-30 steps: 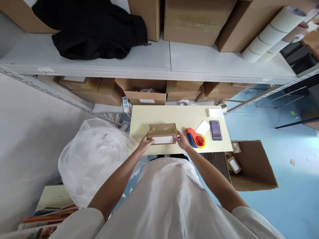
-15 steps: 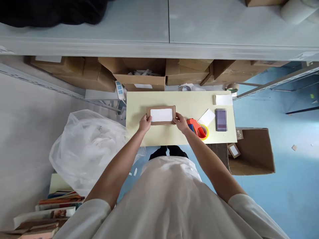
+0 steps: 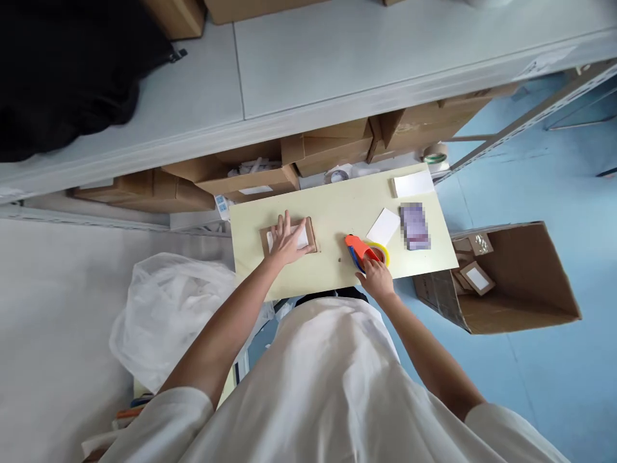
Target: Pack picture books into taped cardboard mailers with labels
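My left hand [image 3: 286,245] lies with spread fingers on a small brown cardboard box [image 3: 312,233], which rests flat on the pale yellow table [image 3: 332,202]. A white label [image 3: 303,238] on the box's top is partly hidden under that hand. Over on the right, my right hand [image 3: 376,278] has its fingers closed round the orange tape dispenser [image 3: 357,244], which carries a roll of yellow-edged tape. Just beyond the dispenser lies a white card [image 3: 384,226].
A phone [image 3: 414,226] and a white paper stack [image 3: 413,184] lie at the table's right. An open carton [image 3: 525,283] with small boxes stands beside it. Left is a translucent plastic bag [image 3: 168,308]; a shelf [image 3: 308,83] with cartons below spans the back.
My right hand has left the box and taken hold of the tape dispenser. My left hand has moved from the box's edge onto its top. The camera view has turned.
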A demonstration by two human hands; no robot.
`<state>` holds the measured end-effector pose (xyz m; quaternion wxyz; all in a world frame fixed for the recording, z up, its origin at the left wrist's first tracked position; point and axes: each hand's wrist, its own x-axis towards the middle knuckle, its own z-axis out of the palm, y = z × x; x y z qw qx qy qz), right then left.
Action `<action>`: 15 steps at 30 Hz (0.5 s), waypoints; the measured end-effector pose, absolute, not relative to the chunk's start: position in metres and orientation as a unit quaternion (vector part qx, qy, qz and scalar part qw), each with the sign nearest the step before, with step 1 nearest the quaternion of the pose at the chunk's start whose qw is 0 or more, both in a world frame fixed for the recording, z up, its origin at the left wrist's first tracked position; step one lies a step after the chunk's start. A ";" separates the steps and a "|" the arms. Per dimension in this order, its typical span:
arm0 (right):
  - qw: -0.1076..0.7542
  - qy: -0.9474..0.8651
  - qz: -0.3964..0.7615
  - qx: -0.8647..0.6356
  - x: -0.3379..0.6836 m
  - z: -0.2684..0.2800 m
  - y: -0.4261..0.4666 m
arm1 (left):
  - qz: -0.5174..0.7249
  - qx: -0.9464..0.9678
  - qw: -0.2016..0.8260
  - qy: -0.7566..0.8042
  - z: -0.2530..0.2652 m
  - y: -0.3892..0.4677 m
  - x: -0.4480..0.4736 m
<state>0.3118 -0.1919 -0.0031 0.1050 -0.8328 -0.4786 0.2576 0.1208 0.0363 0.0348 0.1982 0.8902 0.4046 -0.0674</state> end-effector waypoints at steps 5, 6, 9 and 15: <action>-0.012 -0.449 0.319 -0.835 0.311 -0.009 -0.166 | -0.132 0.897 0.200 0.371 0.025 0.031 0.129; -0.021 -0.450 0.330 -0.830 0.311 -0.010 -0.165 | -0.134 0.896 0.197 0.374 0.024 0.030 0.127; 0.007 -0.478 0.330 -0.814 0.315 -0.006 -0.166 | -0.150 0.890 0.205 0.380 0.027 0.027 0.122; 0.297 -0.430 0.429 -0.736 0.340 0.020 -0.177 | -0.060 0.853 0.313 0.414 0.059 0.026 0.139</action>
